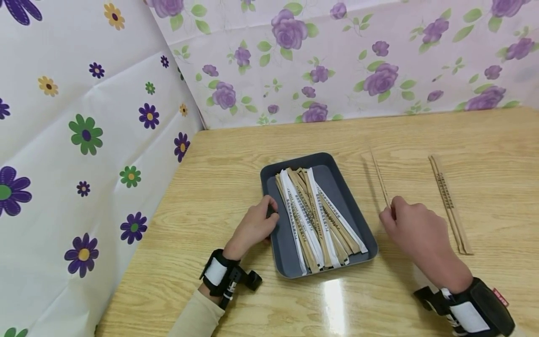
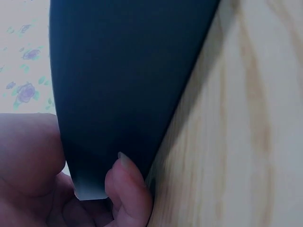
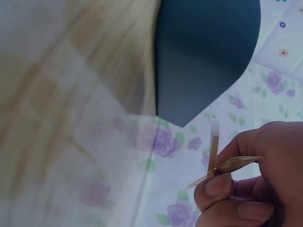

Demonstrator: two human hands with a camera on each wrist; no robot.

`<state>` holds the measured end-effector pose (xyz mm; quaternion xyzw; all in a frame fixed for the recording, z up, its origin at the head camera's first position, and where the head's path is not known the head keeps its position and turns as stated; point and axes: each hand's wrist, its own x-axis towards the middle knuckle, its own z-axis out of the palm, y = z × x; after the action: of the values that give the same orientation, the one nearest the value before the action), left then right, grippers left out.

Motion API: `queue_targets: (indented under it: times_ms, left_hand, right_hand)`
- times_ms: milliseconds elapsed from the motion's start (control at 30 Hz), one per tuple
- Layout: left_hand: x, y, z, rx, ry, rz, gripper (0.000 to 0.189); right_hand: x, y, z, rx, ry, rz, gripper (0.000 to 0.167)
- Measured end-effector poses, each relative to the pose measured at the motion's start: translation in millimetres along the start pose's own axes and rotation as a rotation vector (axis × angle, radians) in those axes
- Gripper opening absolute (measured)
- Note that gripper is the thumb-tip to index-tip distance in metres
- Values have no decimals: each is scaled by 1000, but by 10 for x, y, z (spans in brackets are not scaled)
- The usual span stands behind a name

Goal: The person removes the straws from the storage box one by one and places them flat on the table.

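Note:
With curled fingers and thumb, my left hand (image 1: pixel 254 220) grips the left rim of a dark grey tray (image 1: pixel 343 187); in the left wrist view, fingers (image 2: pixel 128 191) wrap the tray wall (image 2: pixel 123 85). Inside lie several slim, printed paper-wrapped straws (image 1: pixel 322 210), some white and some brown, fanned and overlapping. To the right of the tray, my right hand (image 1: pixel 418 227) pinches a brown paper-wrapped straw (image 1: pixel 380 180), seen nearly edge-on and pointing away. Its near end shows between thumb and fingers in the right wrist view as brown paper (image 3: pixel 232 163).
Another brown paper-wrapped straw (image 1: pixel 448 201) lies on the wooden table (image 1: pixel 227 154), to the right of my right hand. Purple-rose sheeting (image 1: pixel 252 56) rises behind the table's far edge. Daisy-patterned sheeting (image 1: pixel 113 196) hangs along the left side.

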<state>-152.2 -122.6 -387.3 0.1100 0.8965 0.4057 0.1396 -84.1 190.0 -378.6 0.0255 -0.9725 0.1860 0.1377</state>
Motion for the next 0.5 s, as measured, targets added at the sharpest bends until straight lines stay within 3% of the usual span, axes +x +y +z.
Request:
queue_targets:
  times_ms: [267, 500]
  left_hand:
    - [6, 13, -2, -6, -4, -22, 19]
    - [13, 10, 1, -3, -5, -17, 18]
  right_hand:
    - [-18, 118, -28, -7, 35, -17, 27]
    - [-5, 221, -75, 13, -28, 38, 28]
